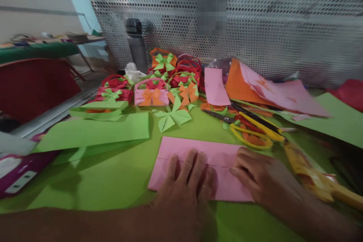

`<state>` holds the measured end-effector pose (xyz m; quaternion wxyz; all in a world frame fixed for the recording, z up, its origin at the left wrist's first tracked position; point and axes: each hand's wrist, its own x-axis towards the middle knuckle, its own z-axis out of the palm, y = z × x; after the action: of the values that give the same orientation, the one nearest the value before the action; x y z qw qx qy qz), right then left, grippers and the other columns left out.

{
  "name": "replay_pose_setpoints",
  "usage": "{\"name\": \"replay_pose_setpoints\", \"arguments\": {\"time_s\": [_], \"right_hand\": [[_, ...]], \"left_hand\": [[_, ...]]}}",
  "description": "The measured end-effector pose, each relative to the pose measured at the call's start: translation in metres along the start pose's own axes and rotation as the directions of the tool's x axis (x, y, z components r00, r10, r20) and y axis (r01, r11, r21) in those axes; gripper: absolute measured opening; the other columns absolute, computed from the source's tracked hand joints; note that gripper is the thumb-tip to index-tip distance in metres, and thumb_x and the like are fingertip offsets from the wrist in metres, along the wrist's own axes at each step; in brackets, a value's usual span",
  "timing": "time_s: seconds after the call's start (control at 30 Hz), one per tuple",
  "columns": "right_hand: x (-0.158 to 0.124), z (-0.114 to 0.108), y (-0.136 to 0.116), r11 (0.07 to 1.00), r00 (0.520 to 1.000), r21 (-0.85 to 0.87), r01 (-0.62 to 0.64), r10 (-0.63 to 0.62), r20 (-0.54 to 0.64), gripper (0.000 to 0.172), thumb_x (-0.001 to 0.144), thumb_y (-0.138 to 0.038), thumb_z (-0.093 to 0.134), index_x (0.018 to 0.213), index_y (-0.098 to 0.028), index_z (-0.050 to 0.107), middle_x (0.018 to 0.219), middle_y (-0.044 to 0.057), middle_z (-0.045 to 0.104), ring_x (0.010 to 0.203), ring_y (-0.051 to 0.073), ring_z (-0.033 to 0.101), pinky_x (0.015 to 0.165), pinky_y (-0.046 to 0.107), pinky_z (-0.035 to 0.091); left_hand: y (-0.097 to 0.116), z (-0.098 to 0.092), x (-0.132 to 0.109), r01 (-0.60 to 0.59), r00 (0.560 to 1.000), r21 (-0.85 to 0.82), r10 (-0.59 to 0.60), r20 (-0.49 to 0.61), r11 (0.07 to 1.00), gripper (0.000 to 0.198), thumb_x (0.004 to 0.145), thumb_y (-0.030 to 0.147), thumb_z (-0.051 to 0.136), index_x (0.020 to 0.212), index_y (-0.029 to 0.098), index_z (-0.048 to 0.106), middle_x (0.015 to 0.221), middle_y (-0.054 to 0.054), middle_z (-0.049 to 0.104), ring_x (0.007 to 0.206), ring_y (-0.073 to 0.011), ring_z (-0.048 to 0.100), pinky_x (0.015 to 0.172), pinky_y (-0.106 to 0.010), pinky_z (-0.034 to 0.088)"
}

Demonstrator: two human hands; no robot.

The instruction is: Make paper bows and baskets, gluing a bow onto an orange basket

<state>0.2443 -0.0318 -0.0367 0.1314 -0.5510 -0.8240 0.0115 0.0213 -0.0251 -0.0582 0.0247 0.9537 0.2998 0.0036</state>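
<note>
A folded sheet of pink paper lies on the green tabletop, with a crease line running across it. My left hand rests flat on the middle of it, fingers stretched and slightly apart. At the sheet's right edge, my right hand is closed, thumb and curled fingers gripping the paper there. Just beyond the right hand lie yellow-handled scissors among paper scraps. A green paper bow shape sits behind the pink sheet.
Small paper handbags with bows are grouped at the back, near a grey bottle. Green paper lies left, beside a purple packet. Orange and pink sheets lean back right. A perforated metal panel stands behind.
</note>
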Motion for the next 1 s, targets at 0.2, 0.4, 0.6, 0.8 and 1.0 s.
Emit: {"name": "replay_pose_setpoints", "arguments": {"time_s": [0.2,0.4,0.6,0.8,1.0], "right_hand": [[0.004,-0.011,-0.005,0.996,0.997,-0.075,-0.048,0.053,0.065,0.025,0.086,-0.015,0.045,0.062,-0.018,0.051,0.064,0.001,0.055,0.057,0.013,0.05,0.053,0.027,0.029],[0.003,-0.018,-0.002,0.981,0.979,-0.141,-0.13,0.149,0.137,0.022,0.085,-0.016,0.048,0.064,-0.016,0.055,0.065,0.001,0.056,0.056,0.012,0.049,0.052,0.027,0.024],[0.006,-0.023,0.001,0.945,0.956,-0.245,-0.215,0.255,0.147,0.019,0.086,-0.015,0.05,0.069,-0.016,0.06,0.07,0.004,0.063,0.056,0.013,0.052,0.051,0.028,0.024],[0.002,-0.035,0.0,0.974,0.986,-0.152,-0.166,0.166,-0.014,0.024,0.093,-0.02,0.043,0.082,-0.015,0.062,0.08,0.006,0.065,0.073,0.018,0.059,0.064,0.029,0.04],[-0.008,-0.02,-0.036,0.986,0.99,-0.094,0.14,-0.14,-0.001,0.052,0.094,-0.044,0.041,0.127,-0.006,0.051,0.13,0.02,0.055,0.122,0.031,0.047,0.103,0.054,0.03]], "left_hand": [[-0.002,0.016,-0.004,-0.002,0.992,0.084,0.012,-0.123,0.996,0.061,0.092,0.047,0.032,0.145,0.015,0.03,0.149,-0.02,0.027,0.137,-0.0431,0.015,0.1,-0.067,0.015],[-0.005,0.011,-0.007,-0.024,0.987,0.103,0.04,-0.157,0.994,0.079,0.086,0.066,0.028,0.145,0.014,0.029,0.149,-0.021,0.027,0.136,-0.0437,0.016,0.101,-0.064,0.013],[-0.014,0.013,-0.014,-0.059,0.98,0.097,0.076,-0.183,0.993,0.098,0.075,0.081,0.027,0.146,0.012,0.026,0.149,-0.023,0.025,0.136,-0.0442,0.017,0.102,-0.063,0.016],[-0.024,0.0,-0.01,0.02,0.992,0.106,-0.007,-0.127,0.994,0.094,0.078,0.078,0.028,0.14,0.009,0.038,0.142,-0.027,0.035,0.132,-0.0474,0.025,0.094,-0.067,0.028],[-0.022,-0.013,-0.011,0.061,0.995,0.082,-0.054,-0.084,0.995,0.093,0.078,0.078,0.031,0.14,0.009,0.038,0.143,-0.026,0.033,0.132,-0.046,0.028,0.096,-0.065,0.032]]}}
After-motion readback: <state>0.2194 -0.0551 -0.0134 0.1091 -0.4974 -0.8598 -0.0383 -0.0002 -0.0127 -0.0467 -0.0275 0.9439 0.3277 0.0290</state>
